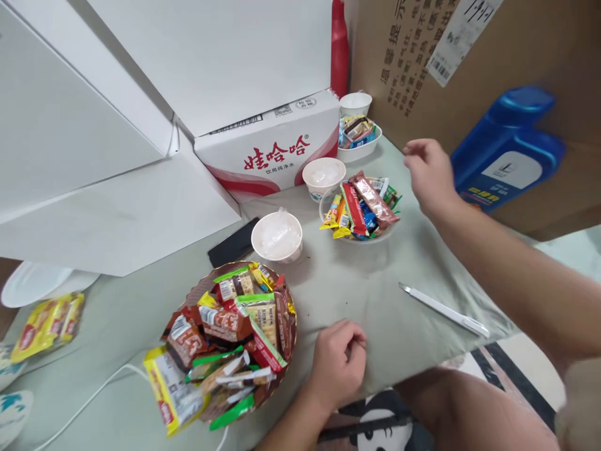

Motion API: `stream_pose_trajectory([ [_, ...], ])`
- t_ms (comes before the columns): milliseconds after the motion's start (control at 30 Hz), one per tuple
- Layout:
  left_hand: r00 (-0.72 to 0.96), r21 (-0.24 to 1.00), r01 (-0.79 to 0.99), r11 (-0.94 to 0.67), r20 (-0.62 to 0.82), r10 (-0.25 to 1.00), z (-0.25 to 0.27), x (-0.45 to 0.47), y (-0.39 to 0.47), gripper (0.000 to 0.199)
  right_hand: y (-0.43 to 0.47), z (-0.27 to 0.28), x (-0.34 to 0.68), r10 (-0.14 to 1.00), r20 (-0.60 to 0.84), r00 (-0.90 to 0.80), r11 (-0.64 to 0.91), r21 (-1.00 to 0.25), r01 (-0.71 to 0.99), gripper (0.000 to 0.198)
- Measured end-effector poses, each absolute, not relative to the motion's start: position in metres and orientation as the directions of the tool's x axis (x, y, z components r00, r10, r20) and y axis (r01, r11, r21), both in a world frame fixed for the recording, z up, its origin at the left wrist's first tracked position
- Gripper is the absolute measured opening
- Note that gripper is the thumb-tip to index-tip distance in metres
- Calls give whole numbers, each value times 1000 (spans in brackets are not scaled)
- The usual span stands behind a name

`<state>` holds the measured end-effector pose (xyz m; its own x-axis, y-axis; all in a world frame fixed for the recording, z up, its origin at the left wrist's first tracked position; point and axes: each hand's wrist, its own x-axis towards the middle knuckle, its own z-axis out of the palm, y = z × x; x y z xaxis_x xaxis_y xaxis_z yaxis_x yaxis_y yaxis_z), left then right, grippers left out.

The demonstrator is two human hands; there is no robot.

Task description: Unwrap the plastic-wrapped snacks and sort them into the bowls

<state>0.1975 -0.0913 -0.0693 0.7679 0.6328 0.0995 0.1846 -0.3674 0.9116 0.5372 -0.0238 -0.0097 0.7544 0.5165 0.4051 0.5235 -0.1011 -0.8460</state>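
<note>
My left hand rests in a loose fist on the cloth near the table's front edge, just right of a large bowl heaped with wrapped snacks. Its curled fingers show nothing inside. My right hand reaches over the far right side of the table. Its fingers are bent together, and their undersides are hidden, so anything they hold cannot be seen. Left of it is a clear bowl with wrapped bars and sweets. Beside it, partly behind my forearm, stands a blue bottle.
Two paper cups line the middle, near a black phone. A white utility knife lies at right. Behind are a white water carton, a small snack tray and a big cardboard box. Yellow packs lie left.
</note>
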Motion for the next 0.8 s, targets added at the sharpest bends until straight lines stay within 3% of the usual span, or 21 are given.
stream_pose_trajectory([
  [33,770,915,180,-362,98,631,-69,198,-91,20,-48,-7,514,551,481,682,-89,-779,621,29],
  [67,772,917,178,-357,95,629,-68,198,-91,19,-70,-6,490,624,609,490,-65,-585,809,33],
  [100,773,919,180,-351,88,628,-68,199,-91,19,-87,-7,467,710,651,267,3,-382,924,32],
  [133,773,920,187,-345,79,630,-68,200,-91,18,-98,-9,446,800,595,73,81,-228,970,30],
  [200,767,919,209,-334,58,640,-67,201,-92,18,-105,-15,419,879,476,-36,60,-36,998,18],
  [267,760,919,224,-324,44,649,-66,201,-93,17,-100,-22,410,931,365,14,-34,48,998,24],
  [367,759,922,232,-310,28,651,-67,200,-94,17,-94,-27,423,953,273,129,-152,64,986,36],
  [533,764,925,228,-303,22,645,-68,200,-92,15,-99,-27,458,941,271,204,-221,36,975,36],
  [800,763,919,252,-304,5,646,-67,201,-92,16,-51,-14,513,907,229,353,-301,-236,924,23],
])
